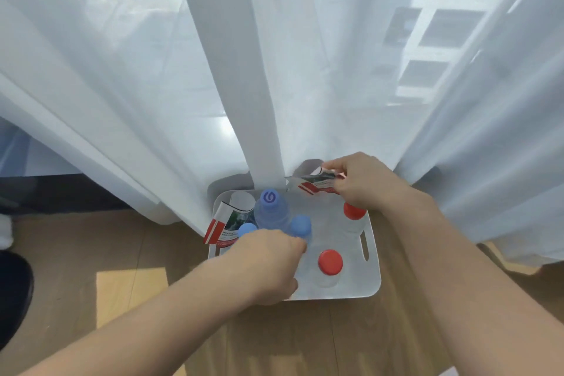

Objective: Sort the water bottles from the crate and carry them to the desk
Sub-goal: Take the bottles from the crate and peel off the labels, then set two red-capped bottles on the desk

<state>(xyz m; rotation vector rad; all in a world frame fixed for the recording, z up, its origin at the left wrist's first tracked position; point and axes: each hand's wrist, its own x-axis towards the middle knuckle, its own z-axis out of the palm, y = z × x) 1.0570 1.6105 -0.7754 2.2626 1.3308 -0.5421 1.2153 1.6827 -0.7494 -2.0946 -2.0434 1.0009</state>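
A white crate (374, 272) stands on the wooden floor below me, against a sheer curtain. Upright in it are three blue-capped bottles: a tall one (271, 210), one beside it (300, 227) and one at the left (246, 229). Two red-capped bottles stand on the right, one near (330, 264) and one farther back (354, 212). My left hand (268, 262) reaches into the crate's left side, its fingers closed around the blue-capped bottles there. My right hand (363, 180) pinches a red-and-white label wrapper (314, 185) at the crate's far rim. Another such wrapper (225, 223) lies at the left wall.
The white sheer curtain (262, 76) hangs to the floor right behind the crate and drapes over its far edge. A dark object (13, 293) sits at the far left on the wooden floor (91, 253).
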